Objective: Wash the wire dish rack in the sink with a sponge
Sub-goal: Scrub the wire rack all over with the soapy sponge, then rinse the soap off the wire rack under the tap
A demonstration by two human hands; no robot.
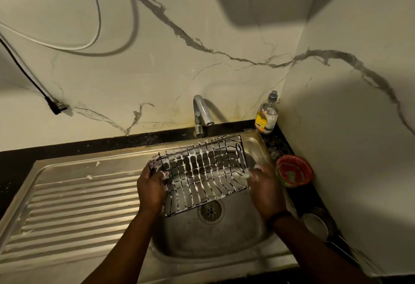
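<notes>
**Item count at the sink**

One wire dish rack (202,171). One sink (224,238), one tap (201,113), one drain (211,210). Two hands: left hand (151,188), right hand (266,190). One soap bottle (266,114). One red bowl (294,170). Two wall cables: white cable (96,14), black cable (24,70).

faucet (201,113) behind wire rack (199,173), drainboard (74,196) open
</notes>
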